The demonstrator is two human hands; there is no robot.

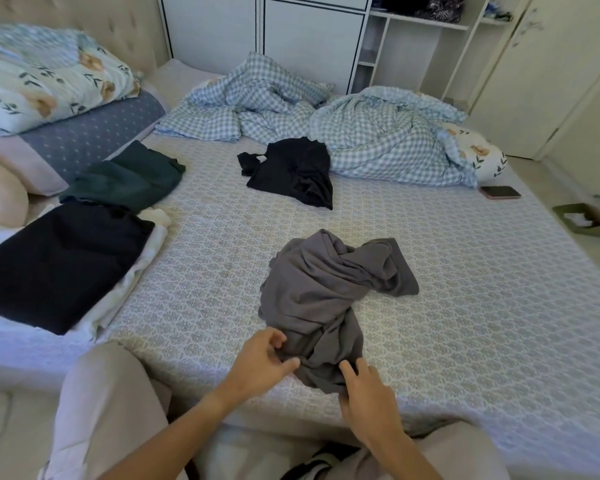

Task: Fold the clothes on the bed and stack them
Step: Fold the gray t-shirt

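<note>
At the lower centre of the frame, the near end of the grey garment (321, 306) is bunched, so its type cannot be told. The left hand (262, 358) hides its own fingertips in the folds. At the left edge, the black folded garment (59, 265) covers most of a white cloth (153, 244). Items on the shelf (430, 8) at the top are cut off.
</note>
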